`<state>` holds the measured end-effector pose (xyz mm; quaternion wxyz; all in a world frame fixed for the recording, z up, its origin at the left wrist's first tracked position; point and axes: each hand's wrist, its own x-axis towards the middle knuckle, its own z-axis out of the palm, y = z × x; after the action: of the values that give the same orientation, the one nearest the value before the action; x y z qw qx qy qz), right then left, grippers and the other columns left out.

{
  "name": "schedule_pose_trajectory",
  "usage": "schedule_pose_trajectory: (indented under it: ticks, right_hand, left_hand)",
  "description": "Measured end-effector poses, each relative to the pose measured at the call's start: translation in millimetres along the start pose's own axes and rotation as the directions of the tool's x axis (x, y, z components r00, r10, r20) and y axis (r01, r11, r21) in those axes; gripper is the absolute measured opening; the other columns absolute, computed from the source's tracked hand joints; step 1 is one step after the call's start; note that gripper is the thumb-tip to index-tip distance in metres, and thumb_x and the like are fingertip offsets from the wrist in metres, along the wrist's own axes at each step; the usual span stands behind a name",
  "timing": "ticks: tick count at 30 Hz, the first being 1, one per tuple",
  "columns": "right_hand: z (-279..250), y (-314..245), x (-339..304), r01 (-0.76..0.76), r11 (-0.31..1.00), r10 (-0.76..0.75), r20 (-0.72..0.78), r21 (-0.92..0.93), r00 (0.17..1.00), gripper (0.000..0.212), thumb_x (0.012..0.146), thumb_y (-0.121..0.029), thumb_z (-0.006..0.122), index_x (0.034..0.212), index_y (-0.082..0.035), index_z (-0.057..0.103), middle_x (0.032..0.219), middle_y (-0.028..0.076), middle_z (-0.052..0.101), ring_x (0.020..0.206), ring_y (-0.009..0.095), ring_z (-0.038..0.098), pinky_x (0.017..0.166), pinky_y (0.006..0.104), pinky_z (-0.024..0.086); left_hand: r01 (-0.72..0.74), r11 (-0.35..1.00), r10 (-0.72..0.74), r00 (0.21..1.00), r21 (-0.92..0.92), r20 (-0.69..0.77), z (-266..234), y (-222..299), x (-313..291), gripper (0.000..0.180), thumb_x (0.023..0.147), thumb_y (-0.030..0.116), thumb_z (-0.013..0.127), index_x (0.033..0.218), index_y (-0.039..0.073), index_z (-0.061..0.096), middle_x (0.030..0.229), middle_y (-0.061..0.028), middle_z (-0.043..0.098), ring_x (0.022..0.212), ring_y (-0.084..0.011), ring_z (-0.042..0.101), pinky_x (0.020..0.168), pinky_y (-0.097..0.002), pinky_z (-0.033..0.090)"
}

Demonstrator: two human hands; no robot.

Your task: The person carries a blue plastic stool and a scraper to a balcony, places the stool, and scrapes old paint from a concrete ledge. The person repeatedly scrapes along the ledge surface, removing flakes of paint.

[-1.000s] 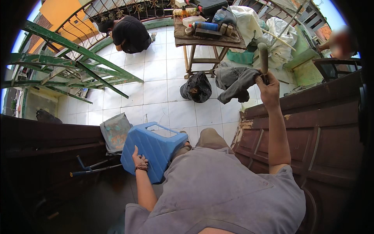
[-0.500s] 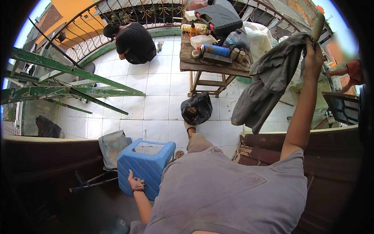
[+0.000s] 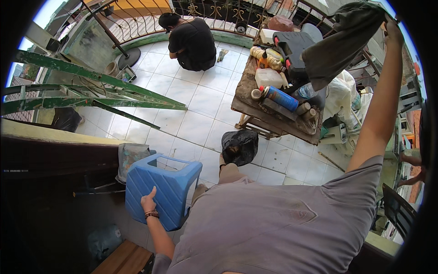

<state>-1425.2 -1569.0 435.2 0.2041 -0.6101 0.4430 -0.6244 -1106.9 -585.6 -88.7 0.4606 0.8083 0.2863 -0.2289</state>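
My right hand [image 3: 393,34] is raised high at the far right, its fingers closed on a dark grey cloth [image 3: 340,45]. The cloth hangs to the left from the hand, in front of a cluttered wooden table's right side. Low on the left, my left hand [image 3: 148,201] grips a blue plastic stool [image 3: 169,192], thumb pointing up and the other fingers mostly out of sight. The stool is tilted beside my body. A black plastic bag [image 3: 239,147] with something brownish inside stands on the tiles by my foot.
A wooden table [image 3: 246,98] bears a black tool case [image 3: 292,48], a blue spray can [image 3: 280,98] and bottles. Green metal frame bars [image 3: 105,84] reach in from the left. A person in black [image 3: 194,43] crouches by the railing [image 3: 214,11]. A wooden board [image 3: 123,258] lies lower left.
My right hand has lifted the cloth up and away, so it hangs higher. My left hand still holds the stool. The view has turned, shifting the table and crouching person rightward.
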Motion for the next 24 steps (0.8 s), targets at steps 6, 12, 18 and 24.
schedule_pose_trajectory:
  ticks: [6,12,18,24]
  right_hand:
    - [74.0,5.9,-221.8,-0.133,0.969,0.075,0.262,0.210,0.962,0.029,0.093,-0.019,0.065,0.118,-0.005,0.069,0.091,0.003,0.072,0.060,0.003,0.046,0.053,0.0217,0.038]
    - [55.7,42.0,-498.7,-0.490,0.863,0.311,0.895,-0.125,0.320,0.024,0.097,-0.014,0.059,0.118,-0.003,0.066,0.088,0.002,0.067,0.064,0.004,0.046,0.060,0.0187,0.038]
    - [21.8,106.3,-699.3,-0.482,0.766,0.512,0.857,-0.425,0.056,0.031,0.099,-0.020,0.059,0.127,-0.010,0.065,0.079,-0.002,0.057,0.065,0.007,0.048,0.062,0.0251,0.042]
    - [14.9,134.0,-782.2,-0.715,0.439,0.685,0.718,-0.545,-0.127,0.027,0.102,-0.031,0.054,0.100,-0.005,0.060,0.074,-0.001,0.050,0.058,0.010,0.048,0.053,0.0281,0.043]
  left_hand:
    - [-0.246,0.967,0.247,0.969,0.063,0.000,15.8,34.2,-52.3,0.054,0.074,0.032,0.089,0.067,0.012,0.040,0.060,0.0044,0.036,0.044,-0.0059,0.031,0.039,-0.0240,0.027]
    - [-0.260,0.965,0.262,0.962,-0.027,0.079,85.8,137.8,-93.5,0.057,0.073,0.032,0.090,0.063,0.014,0.037,0.061,0.0038,0.039,0.047,-0.0053,0.032,0.043,-0.0225,0.029]
    - [-0.615,0.752,0.600,0.788,0.238,0.140,113.6,215.7,-141.7,0.055,0.071,0.028,0.091,0.065,0.010,0.040,0.062,0.0039,0.040,0.058,-0.0067,0.035,0.053,-0.0231,0.035]
    - [-0.691,0.721,0.680,0.693,-0.050,0.240,92.7,204.5,-155.5,0.054,0.068,0.011,0.092,0.070,0.012,0.038,0.066,0.0072,0.036,0.059,-0.0030,0.033,0.053,-0.0177,0.033]
